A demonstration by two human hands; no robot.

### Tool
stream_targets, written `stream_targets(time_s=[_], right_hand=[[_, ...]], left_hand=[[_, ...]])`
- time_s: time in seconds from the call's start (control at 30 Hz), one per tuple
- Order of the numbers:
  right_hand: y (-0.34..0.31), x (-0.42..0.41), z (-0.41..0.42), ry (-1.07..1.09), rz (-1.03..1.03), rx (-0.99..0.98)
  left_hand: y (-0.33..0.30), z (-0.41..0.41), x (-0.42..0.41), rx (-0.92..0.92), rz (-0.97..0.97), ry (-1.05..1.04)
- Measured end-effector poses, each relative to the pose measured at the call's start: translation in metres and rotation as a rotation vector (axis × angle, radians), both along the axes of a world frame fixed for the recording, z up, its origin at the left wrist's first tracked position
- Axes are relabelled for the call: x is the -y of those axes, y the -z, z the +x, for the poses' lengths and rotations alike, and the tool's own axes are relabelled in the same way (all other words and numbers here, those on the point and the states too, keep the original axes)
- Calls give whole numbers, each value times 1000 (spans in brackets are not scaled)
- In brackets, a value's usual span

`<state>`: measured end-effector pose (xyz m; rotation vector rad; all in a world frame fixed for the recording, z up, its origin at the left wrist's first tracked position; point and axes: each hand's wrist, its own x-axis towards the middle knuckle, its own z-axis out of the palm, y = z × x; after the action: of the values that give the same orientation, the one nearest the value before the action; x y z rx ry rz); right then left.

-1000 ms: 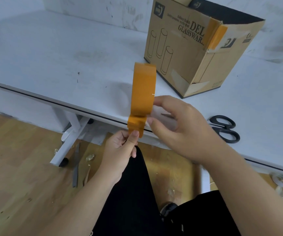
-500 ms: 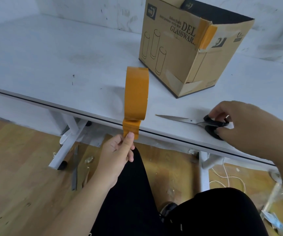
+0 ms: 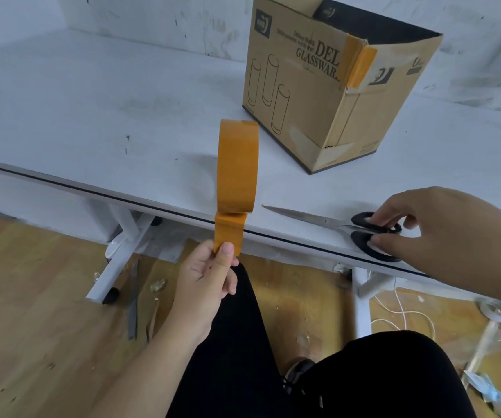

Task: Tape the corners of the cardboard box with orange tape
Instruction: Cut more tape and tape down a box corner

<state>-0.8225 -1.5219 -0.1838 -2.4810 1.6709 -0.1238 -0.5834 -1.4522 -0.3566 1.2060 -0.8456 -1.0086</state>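
Here left hand (image 3: 205, 276) pinches orange tape (image 3: 237, 170) — right hand (image 3: 442, 227) grips scissors (image 3: 363, 233).

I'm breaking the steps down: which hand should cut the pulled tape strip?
Right. The right hand already has its fingers on the scissors lying on the table, while the left hand pinches the end of the orange tape.

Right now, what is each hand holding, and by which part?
The left hand pinches the free end of the orange tape, the roll standing above. The right hand grips the scissors by their black handles on the table.
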Motion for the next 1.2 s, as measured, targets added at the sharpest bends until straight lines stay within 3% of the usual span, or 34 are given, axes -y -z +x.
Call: stream_targets(time_s=[0.33, 0.5, 1.2], right_hand=[[-16, -29, 9, -10, 250, 79], [-15, -34, 20, -11, 327, 26], [-8, -37, 29, 51, 398, -21]], left_hand=[[3, 4, -3, -3, -11, 26], [3, 5, -3, 37, -27, 24], [4, 6, -1, 47, -60, 39]])
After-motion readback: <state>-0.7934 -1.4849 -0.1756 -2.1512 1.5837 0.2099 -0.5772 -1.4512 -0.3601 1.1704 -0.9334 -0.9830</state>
